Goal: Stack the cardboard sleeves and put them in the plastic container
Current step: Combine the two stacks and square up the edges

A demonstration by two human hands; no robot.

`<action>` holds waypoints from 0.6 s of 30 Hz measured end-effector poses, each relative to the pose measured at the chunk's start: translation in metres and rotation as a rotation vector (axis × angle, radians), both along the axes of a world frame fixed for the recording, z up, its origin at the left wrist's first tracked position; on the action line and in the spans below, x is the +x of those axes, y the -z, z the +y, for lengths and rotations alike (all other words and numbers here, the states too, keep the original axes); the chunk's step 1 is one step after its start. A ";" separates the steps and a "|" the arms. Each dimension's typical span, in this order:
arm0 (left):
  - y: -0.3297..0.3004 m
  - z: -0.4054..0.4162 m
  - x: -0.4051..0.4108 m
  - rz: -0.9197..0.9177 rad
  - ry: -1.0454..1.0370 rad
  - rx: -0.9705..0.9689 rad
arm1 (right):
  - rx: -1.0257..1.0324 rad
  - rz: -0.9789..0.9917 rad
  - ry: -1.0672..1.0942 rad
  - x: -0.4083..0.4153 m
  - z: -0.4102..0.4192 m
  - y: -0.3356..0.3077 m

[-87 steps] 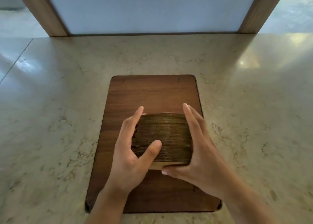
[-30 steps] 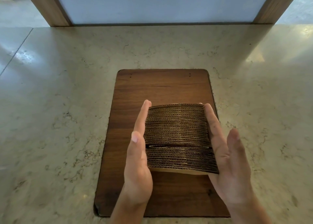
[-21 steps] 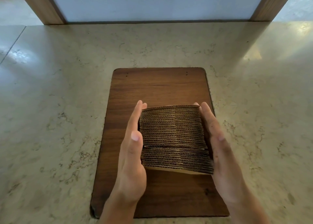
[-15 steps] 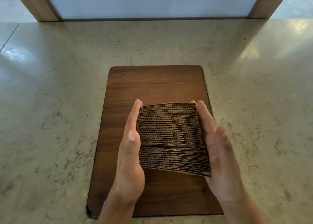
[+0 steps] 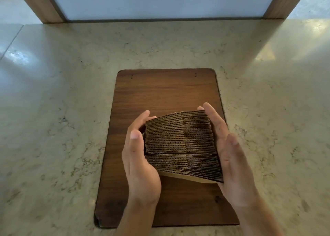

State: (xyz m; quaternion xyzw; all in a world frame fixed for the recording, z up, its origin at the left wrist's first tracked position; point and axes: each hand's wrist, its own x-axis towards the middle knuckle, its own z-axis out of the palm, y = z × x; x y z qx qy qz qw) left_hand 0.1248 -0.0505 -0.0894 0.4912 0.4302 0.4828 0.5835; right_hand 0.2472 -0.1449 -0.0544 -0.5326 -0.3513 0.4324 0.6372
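A thick stack of brown corrugated cardboard sleeves [image 5: 180, 144] sits between my palms, over the near half of a dark wooden board [image 5: 166, 91]. My left hand [image 5: 137, 157] presses its left side, with the fingers curled round the far left corner. My right hand [image 5: 230, 155] lies flat along its right side, thumb up. The stack is tilted, its near right corner lower, and a thin gap splits it about two thirds of the way down. No plastic container is in view.
The board lies on a pale marble counter [image 5: 53, 128] that spreads wide on both sides. At the back stands a light panel [image 5: 160, 2] framed by two slanting wooden posts [image 5: 41, 5].
Both hands have closed tighter on the stack. My left fingers now curl round its far left corner, and the stack has turned and tilted slightly.
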 end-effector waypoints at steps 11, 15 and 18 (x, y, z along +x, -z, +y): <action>-0.007 0.001 0.015 0.048 -0.167 0.067 | -0.199 -0.501 -0.408 0.041 -0.003 0.000; -0.006 0.003 0.014 0.084 -0.142 0.106 | -0.241 -0.602 -0.440 0.051 -0.004 0.002; -0.007 0.003 0.012 0.111 -0.098 0.111 | -0.249 -0.675 -0.385 0.052 -0.004 0.003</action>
